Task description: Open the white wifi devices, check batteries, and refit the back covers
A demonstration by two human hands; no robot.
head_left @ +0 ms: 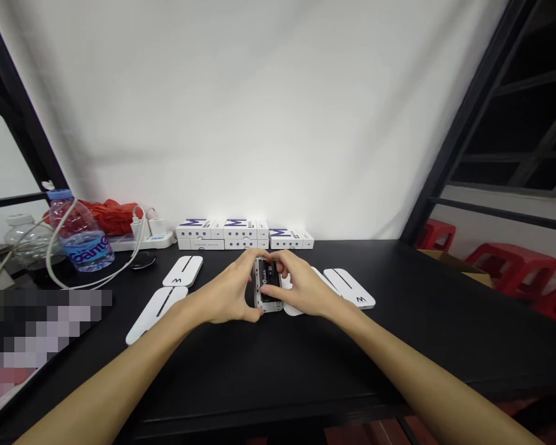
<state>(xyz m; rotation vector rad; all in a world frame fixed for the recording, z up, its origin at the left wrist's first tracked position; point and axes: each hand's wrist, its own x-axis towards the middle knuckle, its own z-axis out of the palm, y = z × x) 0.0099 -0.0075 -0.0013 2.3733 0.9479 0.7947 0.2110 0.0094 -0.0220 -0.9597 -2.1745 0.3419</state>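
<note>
White pocket device [269,305], back off, black battery [269,279] exposed, lies over the black surface [398,346] directly between the hands, long axis pointing away from the wearer. Left hand [225,293] and right hand [303,285] grip opposite long sides, equally near.

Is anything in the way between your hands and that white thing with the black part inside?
No, nothing visible is in the way. Your left hand and right hand are already touching the white device, one on each side. Its black battery shows between them.
</note>
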